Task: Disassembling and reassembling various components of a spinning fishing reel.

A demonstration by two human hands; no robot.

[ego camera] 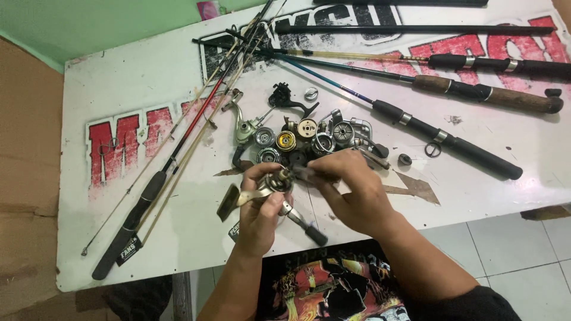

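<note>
Fishing rods (pixel 458 145) fan across our bench (pixel 119 83). Near its front edge our left hand (pixel 259 217) grips the spinning reel (pixel 276 184) by its body: rigid, small, probably greasy. Our right hand (pixel 357 193) pinches a dark tool (pixel 306 173) against it.

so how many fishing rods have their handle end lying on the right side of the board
3. A cork-handled rod lies in the middle; a black rod with metal rings lies above it; a black foam-handled rod lies below, nearest the hands. Thin blanks at the top edge may belong to more.
</note>
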